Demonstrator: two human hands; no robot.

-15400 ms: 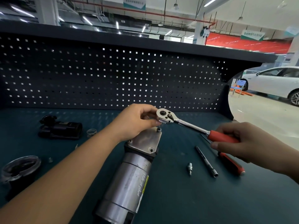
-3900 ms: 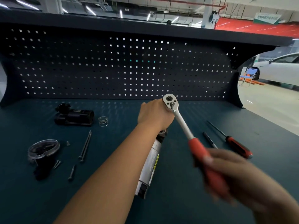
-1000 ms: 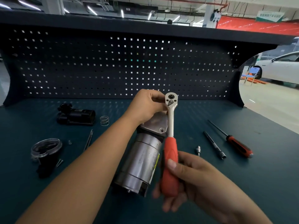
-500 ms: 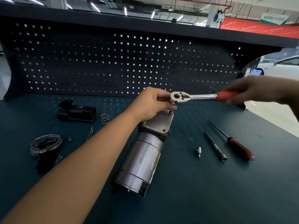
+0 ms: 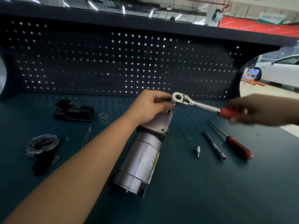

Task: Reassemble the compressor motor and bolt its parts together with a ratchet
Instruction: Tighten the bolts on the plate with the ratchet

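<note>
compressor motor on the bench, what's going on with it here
A person is bolting up the silver compressor motor, which lies on the bench. The left hand pinches the ratchet by its head at the far corner of the motor's end plate. The right hand, blurred, holds its red handle out to the right. A screwdriver, an extension bar and a small bit lie to the right. A black housing and a spring sit to the left.

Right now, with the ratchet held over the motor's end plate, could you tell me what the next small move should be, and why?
Probably pull the ratchet by its red handle toward you for one tightening stroke. The left hand pinches at the ratchet head above the end plate at its far corner, and the right hand grips the handle out to the right.
</note>
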